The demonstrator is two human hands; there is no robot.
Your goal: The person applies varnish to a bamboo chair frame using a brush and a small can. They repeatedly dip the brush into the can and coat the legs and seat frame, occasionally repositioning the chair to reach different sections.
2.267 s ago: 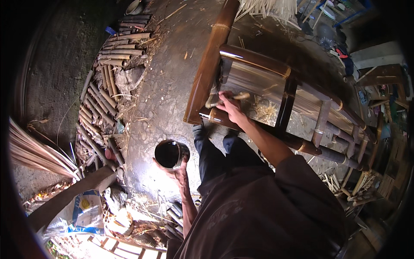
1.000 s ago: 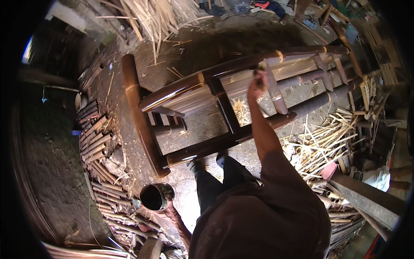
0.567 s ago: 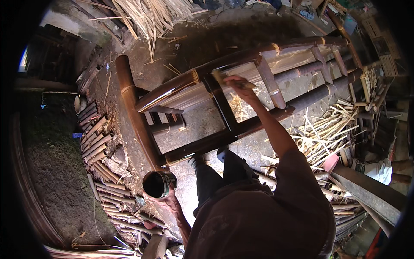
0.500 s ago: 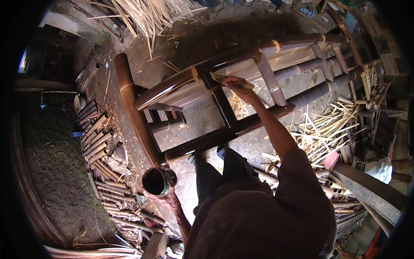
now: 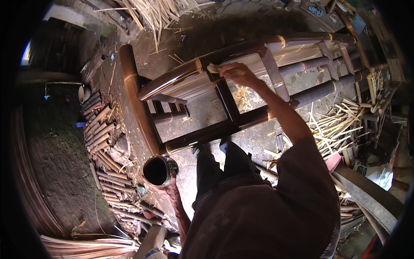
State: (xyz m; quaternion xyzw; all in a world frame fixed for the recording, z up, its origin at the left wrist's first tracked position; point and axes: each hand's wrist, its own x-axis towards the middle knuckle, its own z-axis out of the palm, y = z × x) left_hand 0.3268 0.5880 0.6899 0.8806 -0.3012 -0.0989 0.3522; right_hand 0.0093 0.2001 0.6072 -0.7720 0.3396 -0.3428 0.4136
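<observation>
My right hand (image 5: 238,74) grips a paintbrush (image 5: 213,69) by its handle. The bristles are at the upper end of a dark crosspiece (image 5: 224,97) in a large bamboo frame (image 5: 139,114), close to where it joins the long top pole. Low on the left, my left hand (image 5: 168,188) is wrapped round an open can (image 5: 160,171) with dark contents, held near the frame's lower left corner. The poles on the left look dark brown and glossy, while the slats (image 5: 274,73) further right appear duller and greyer.
Cut bamboo lengths (image 5: 100,140) are piled on the left, and split strips (image 5: 338,125) lie heaped on the right. Another bundle of pale strips (image 5: 151,13) is at the far side. A grey beam (image 5: 366,194) juts in at right.
The brush has shifted slightly left and up against the crosspiece, with its bristles now showing more plainly. My left hand still holds the can. The whole view has tilted a little.
</observation>
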